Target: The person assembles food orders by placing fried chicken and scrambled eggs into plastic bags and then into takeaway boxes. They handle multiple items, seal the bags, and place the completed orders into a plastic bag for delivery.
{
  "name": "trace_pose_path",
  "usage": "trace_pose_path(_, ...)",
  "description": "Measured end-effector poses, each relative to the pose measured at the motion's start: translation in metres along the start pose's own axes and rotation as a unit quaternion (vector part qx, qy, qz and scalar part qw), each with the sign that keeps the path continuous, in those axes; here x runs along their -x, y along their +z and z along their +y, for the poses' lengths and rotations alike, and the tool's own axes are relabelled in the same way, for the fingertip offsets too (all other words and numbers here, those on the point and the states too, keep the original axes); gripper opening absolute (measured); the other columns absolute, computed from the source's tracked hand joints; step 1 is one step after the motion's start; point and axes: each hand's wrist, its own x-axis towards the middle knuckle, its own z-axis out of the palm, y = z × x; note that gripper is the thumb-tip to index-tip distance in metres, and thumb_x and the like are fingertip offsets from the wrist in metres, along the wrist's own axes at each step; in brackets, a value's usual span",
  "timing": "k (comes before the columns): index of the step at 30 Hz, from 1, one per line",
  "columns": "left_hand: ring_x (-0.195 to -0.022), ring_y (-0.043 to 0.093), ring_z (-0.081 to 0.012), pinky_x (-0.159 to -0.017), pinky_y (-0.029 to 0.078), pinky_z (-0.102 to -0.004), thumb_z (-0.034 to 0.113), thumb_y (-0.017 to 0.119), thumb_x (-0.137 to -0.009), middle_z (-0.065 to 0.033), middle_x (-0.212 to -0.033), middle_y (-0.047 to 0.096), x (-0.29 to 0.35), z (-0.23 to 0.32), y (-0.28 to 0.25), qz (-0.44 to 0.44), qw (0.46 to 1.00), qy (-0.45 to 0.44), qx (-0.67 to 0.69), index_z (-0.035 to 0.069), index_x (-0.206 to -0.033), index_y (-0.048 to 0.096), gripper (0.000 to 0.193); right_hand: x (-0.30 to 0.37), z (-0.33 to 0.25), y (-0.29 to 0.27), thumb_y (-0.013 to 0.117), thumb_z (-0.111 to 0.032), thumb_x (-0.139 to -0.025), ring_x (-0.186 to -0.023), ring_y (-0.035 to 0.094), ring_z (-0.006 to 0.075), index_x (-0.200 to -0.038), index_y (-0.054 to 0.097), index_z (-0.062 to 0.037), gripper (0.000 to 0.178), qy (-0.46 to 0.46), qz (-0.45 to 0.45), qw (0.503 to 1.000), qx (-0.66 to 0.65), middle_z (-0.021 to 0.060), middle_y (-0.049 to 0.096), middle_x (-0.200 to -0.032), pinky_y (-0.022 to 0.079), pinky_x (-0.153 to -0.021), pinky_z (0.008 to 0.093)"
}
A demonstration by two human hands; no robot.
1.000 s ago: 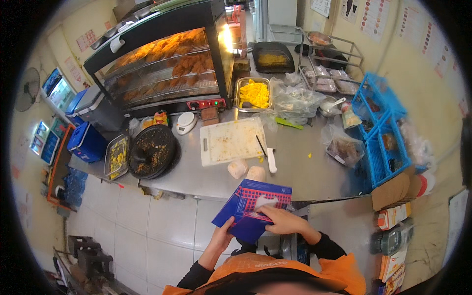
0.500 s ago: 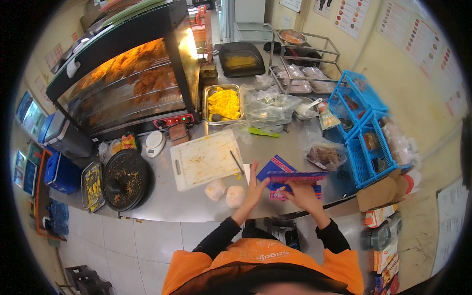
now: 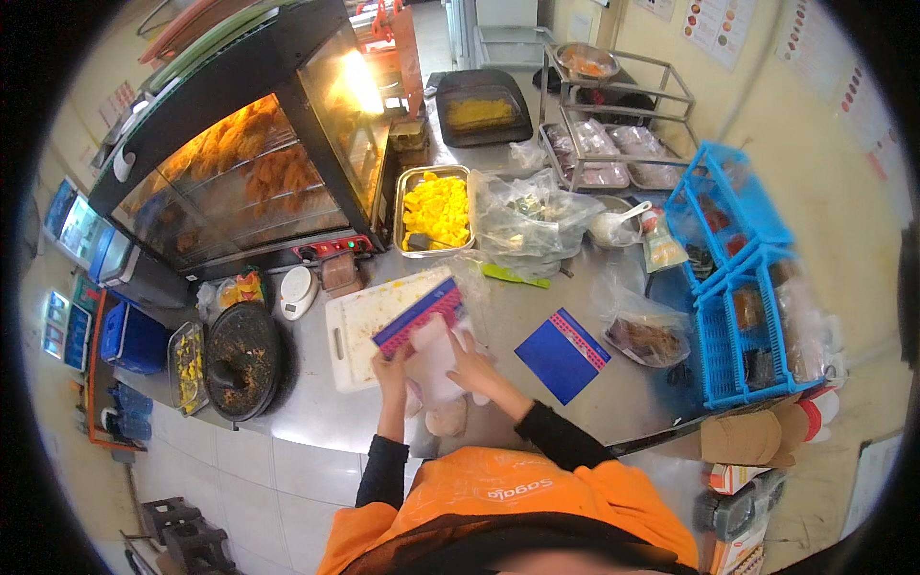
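Note:
My left hand (image 3: 391, 369) is closed on a paper sheet (image 3: 439, 359), white on its broad side, with a blue and pink band along its far edge. The sheet slants over the right part of the white cutting board. My right hand (image 3: 474, 369) lies against the sheet's right side, its fingers stretched out. Just below the sheet, a pale round bundle (image 3: 447, 419) rests at the counter's front edge; a second one is mostly covered by the paper. To the right lies a folded blue paper (image 3: 563, 356) with a pink patterned band.
The cutting board (image 3: 350, 326) lies on the steel counter, left of it a dark stone mortar (image 3: 244, 364). Behind are a tray of yellow food (image 3: 436, 211), plastic bags (image 3: 527, 216) and a lit food warmer (image 3: 259, 182). Blue baskets (image 3: 743, 287) stand at right.
Both hands have moved left from the blue papers to the cutting board, bringing one sheet with them. Its white side now shows. Another blue paper stays on the counter. The view has shifted slightly.

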Motion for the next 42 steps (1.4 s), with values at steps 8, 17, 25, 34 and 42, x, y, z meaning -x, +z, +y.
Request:
trace_pose_path(8,-0.06,0.06,-0.0206,-0.051,0.052,-0.0324,0.001,0.053,-0.073,-0.0099,-0.082,0.062,-0.07,-0.058,-0.052,0.028,0.915,-0.002,-0.402,0.001,-0.123,0.05,0.05,-0.127,0.001,0.028,0.068,-0.025,-0.073,-0.096,0.057,0.0454,-0.138,0.017,0.0049,0.088,0.122,-0.046,0.99,-0.051,0.0423,0.024,-0.132,0.049,-0.083,0.0412)
trace_pose_path(17,-0.097,0.055,-0.0317,-0.083,0.046,-0.0364,0.004,0.058,-0.074,-0.0246,-0.117,0.051,-0.118,-0.076,-0.057,-0.025,0.923,-0.028,-0.383,-0.006,-0.128,0.042,0.058,-0.021,0.131,-0.076,0.07,-0.029,-0.073,-0.106,0.052,0.0333,-0.125,0.046,-0.0017,0.063,0.139,0.174,0.959,-0.178,0.0188,0.055,-0.116,0.041,-0.091,0.0402)
trace_pose_path(25,-0.121,0.037,-0.0362,-0.105,0.024,-0.0443,0.004,0.056,-0.076,-0.022,-0.13,0.037,-0.027,0.002,0.052,0.094,0.905,0.31,-0.277,-0.002,-0.128,0.036,0.056,0.068,0.167,-0.12,0.071,-0.024,-0.07,-0.095,0.057,0.0342,-0.102,0.056,-0.0033,0.041,0.136,0.07,0.988,-0.039,0.0155,0.061,-0.099,0.046,-0.079,0.0406)
trace_pose_path(34,-0.084,0.057,-0.0158,-0.068,0.049,-0.0259,0.0,0.063,-0.077,-0.01,-0.097,0.058,-0.041,-0.045,0.201,-0.267,0.961,-0.064,-0.043,0.0,-0.119,0.045,0.045,0.061,0.11,-0.087,0.061,-0.014,-0.072,-0.102,0.049,0.0302,-0.104,0.053,-0.0141,0.034,-0.081,0.072,0.968,0.226,0.0108,0.052,-0.098,0.04,-0.086,0.0426)
trace_pose_path(42,-0.086,0.057,-0.0224,-0.071,0.047,-0.032,-0.003,0.06,-0.075,-0.0136,-0.097,0.054,-0.038,-0.056,0.221,-0.122,0.967,0.132,-0.18,0.004,-0.115,0.048,0.042,0.048,0.163,-0.057,0.054,-0.009,-0.08,-0.111,0.048,0.0391,-0.129,0.037,-0.0035,0.052,0.144,0.238,0.958,-0.074,0.0231,0.037,-0.132,0.046,-0.08,0.0455)
